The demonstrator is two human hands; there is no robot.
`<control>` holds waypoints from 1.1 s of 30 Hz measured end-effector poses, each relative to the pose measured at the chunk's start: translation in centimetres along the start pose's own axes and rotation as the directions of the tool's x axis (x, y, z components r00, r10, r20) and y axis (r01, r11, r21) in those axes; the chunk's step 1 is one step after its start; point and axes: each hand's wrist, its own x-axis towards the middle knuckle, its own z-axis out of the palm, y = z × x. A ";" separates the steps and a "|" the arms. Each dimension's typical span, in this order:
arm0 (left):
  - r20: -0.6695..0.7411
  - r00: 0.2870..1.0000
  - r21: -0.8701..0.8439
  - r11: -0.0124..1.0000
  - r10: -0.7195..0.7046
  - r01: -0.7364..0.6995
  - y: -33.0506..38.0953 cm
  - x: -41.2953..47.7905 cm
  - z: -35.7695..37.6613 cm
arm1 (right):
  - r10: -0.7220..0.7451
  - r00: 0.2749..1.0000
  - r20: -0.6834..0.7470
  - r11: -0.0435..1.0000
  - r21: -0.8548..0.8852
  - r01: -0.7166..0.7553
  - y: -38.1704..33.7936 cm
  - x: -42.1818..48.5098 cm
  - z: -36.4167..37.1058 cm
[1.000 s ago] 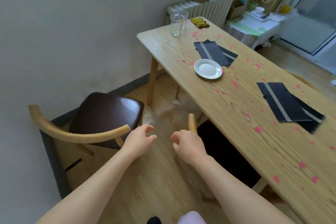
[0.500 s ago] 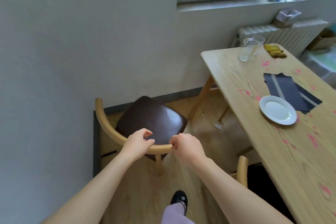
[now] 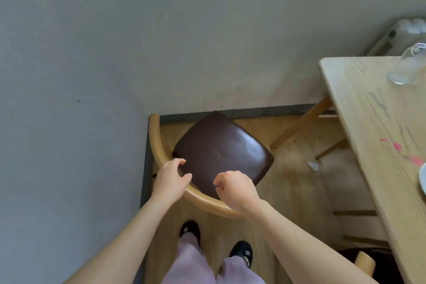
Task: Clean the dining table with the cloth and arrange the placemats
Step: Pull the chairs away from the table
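Dining table (image 3: pixel 368 122): one.
Chairs: two. Brown-seated chair (image 3: pixel 221 152) left of the table; second chair (image 3: pixel 365 263), only a backrest tip showing, by the table's near left edge.
Glass (image 3: pixel 408 69), table's far end: at least one, too blurred for a surer count.
Plate (image 3: pixel 423 180): one, only its rim in view.
Pink spots (image 3: pixel 397 146) on the tabletop: three.
White scrap (image 3: pixel 313 166), on the floor by the table's left edge: one.
Hands: two, left hand (image 3: pixel 170 182) and right hand (image 3: pixel 235 191).
Shoes (image 3: pixel 241 252): two.

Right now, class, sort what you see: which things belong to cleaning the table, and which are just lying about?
Belongs to the job: table, pink stains, chair gripped by the left hand.
Just lying about: glass, plate, scrap on the floor.
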 end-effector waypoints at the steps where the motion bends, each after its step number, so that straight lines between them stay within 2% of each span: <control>1: -0.002 1.000 -0.021 1.000 -0.023 0.023 -0.5 0.5 -0.1 | 0.007 1.000 0.025 1.000 0.001 -0.007 -0.4 0.6 0.4; 6: 0.014 0.988 -0.096 0.984 -0.151 0.152 -2.3 4.1 -0.8 | 0.057 0.992 0.111 0.998 0.007 -0.058 -1.9 3.6 2.1; 13: 0.163 0.946 -0.166 0.937 -0.280 0.306 -3.9 9.3 -1.7 | 0.113 0.946 0.302 0.989 0.055 -0.136 -4.0 7.6 4.4; 17: 0.195 0.931 -0.123 0.934 -0.308 0.335 -4.1 10.8 -2.2 | 0.128 0.895 0.427 0.977 0.103 -0.188 -4.4 8.8 5.2; 22: 0.318 0.875 -0.184 0.882 -0.364 0.434 -4.2 12.2 -2.5 | 0.150 0.824 0.546 0.960 0.120 -0.254 -4.2 9.4 6.1; 26: 0.357 0.859 -0.201 0.868 -0.367 0.454 -3.3 12.7 -2.2 | 0.199 0.794 0.574 0.930 0.146 -0.338 -3.5 9.4 5.8; 33: 0.377 0.865 -0.177 0.891 -0.332 0.419 -1.7 13.6 -2.0 | 0.234 0.810 0.538 0.908 0.177 -0.380 -2.4 8.8 4.8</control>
